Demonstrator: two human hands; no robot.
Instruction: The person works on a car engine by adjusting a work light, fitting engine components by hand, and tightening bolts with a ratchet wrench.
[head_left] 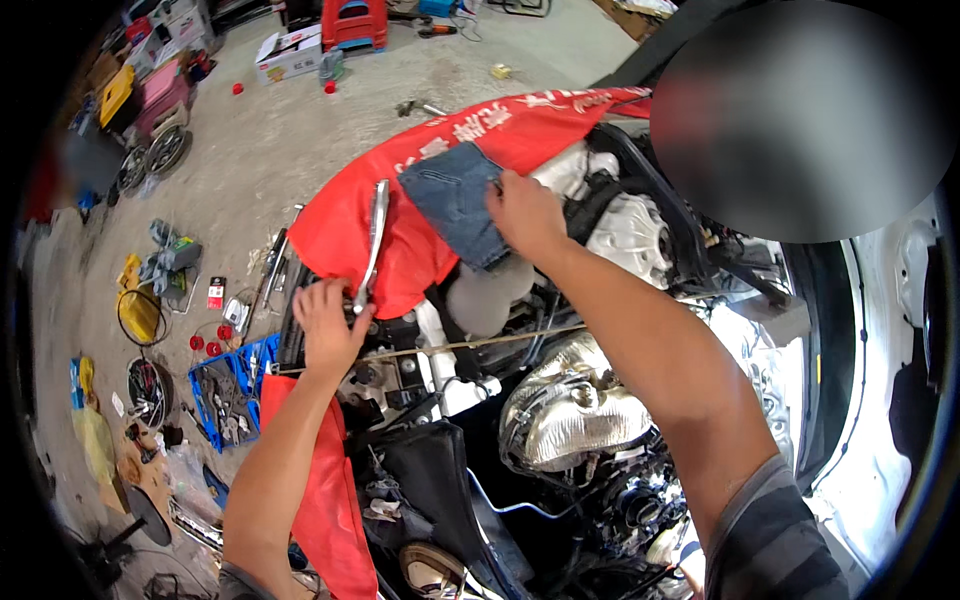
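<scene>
My right hand point(525, 212) grips the right edge of a folded blue denim cloth point(450, 205), which lies over a red banner point(335, 220) draped across the front of an open engine bay. My left hand point(330, 315) has its fingers spread and bent over the bay's front edge, its thumb at the lower end of a silver wrench point(377, 230) on the banner; whether it touches the wrench I cannot tell. Below my hands are a headlamp-like silver part point(560, 420), hoses and a black panel point(420, 460). A white housing point(630, 245) sits right of my right hand.
On the concrete floor point(220, 140) lie a blue tool tray point(230, 390), loose tools, cables, wheels point(165, 150), yellow cases point(140, 310), a box point(285, 55) and a red stool point(352, 25). A white car body panel point(900, 340) is at the right. A blurred round patch hides the upper right.
</scene>
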